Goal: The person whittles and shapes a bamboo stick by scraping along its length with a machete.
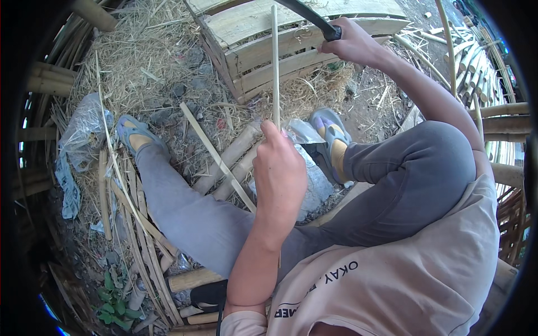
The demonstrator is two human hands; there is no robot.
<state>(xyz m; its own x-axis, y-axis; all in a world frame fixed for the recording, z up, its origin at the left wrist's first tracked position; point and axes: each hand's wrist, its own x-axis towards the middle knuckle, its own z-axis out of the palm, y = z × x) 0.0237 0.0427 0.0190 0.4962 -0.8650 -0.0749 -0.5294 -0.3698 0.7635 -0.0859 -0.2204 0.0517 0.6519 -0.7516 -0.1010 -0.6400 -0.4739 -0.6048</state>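
Note:
My left hand (280, 173) is closed around a slim, pale bamboo strip (275, 67), which stands nearly upright in front of me. The strip rises well above my fist toward the wooden crate. Stretched out to the far right, my right hand (354, 43) grips the dark handle of a machete (308, 15). Its long dark blade runs up and left over the crate, and its tip lies outside the picture. The blade and the strip are apart. Another flat bamboo strip (210, 145) slants down behind my left hand toward my lap.
A slatted wooden crate (280, 59) stands ahead. Cut bamboo pieces (473, 64) lie in a pile at far right. Long strips (148, 246) and a clear plastic bag (84, 131) lie at left. Bamboo poles (232, 159) and a pale stone block (316, 182) lie between my feet.

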